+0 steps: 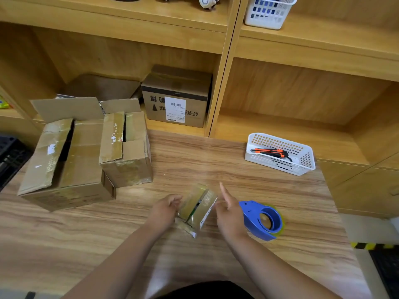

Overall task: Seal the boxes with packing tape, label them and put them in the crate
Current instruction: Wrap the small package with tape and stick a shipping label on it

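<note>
A small tape-covered cardboard box (pixel 197 209) lies on the wooden table (pixel 194 160) near its front, flaps parted along the top. My left hand (pixel 165 209) grips its left side with curled fingers. My right hand (pixel 228 212) is at its right side, forefinger pointing straight up and away. A blue tape dispenser (pixel 262 220) lies on the table just right of my right hand. Two larger cardboard boxes stand at the left with flaps open: a big one (pixel 64 160) and a smaller one (pixel 126 147) against it. A black crate (pixel 9 156) shows at the far left edge.
A white basket (pixel 280 153) with an orange and black utility knife (pixel 271 152) sits at the table's back right. A sealed, labelled box (pixel 176 98) stands in the shelf cubby behind. Another white basket (pixel 269 11) is on the upper shelf.
</note>
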`<state>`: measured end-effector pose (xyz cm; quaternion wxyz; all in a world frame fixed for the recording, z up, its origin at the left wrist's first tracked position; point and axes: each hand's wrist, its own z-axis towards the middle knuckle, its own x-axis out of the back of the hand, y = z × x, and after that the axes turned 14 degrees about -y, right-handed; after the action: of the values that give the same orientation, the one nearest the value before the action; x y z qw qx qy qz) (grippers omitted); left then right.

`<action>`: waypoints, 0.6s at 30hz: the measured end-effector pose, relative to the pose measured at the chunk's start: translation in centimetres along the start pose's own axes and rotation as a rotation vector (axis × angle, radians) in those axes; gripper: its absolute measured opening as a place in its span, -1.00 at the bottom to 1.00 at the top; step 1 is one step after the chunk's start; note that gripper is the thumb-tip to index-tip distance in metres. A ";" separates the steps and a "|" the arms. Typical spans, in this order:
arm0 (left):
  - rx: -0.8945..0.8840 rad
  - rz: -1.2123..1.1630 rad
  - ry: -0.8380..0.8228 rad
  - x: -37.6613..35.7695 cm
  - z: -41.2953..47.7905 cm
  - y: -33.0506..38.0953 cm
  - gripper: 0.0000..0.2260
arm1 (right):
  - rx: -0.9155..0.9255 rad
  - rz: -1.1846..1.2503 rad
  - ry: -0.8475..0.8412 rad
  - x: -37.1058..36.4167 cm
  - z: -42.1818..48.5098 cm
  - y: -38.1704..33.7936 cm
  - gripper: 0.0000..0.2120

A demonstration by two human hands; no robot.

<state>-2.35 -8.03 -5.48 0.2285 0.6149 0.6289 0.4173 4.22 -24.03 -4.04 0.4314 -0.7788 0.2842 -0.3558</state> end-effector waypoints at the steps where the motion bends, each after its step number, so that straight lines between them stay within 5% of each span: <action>1: 0.007 -0.009 -0.012 -0.1 -0.1 -0.2 -0.68 | -0.016 -0.066 -0.042 -0.1 -0.1 0.1 -0.43; 6: 0.021 0.038 -0.043 -0.9 -0.6 -1.0 -0.73 | -0.036 -0.121 -0.180 -0.4 0.6 -0.4 -0.22; 10: 0.053 0.122 -0.038 -2.0 -1.9 -2.3 -0.88 | -0.057 0.005 -0.278 -0.1 2.1 -1.3 -0.24; 13: 0.080 0.212 0.106 -2.5 -2.6 -2.8 -0.89 | -0.053 -0.017 -0.359 0.1 3.2 -1.8 -0.24; 16: -0.265 0.697 0.341 -1.6 -2.3 -3.2 -0.65 | -0.061 -0.023 -0.394 -0.1 3.8 -1.9 -0.31; 18: -0.527 1.093 0.300 -1.0 -1.5 -3.7 -0.34 | -0.046 0.001 -0.382 -0.1 4.0 -1.8 -0.38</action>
<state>-5.58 -8.99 -7.91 0.0352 0.7054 0.1247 0.6969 7.58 -21.28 -3.96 0.4598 -0.8416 0.2058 -0.1948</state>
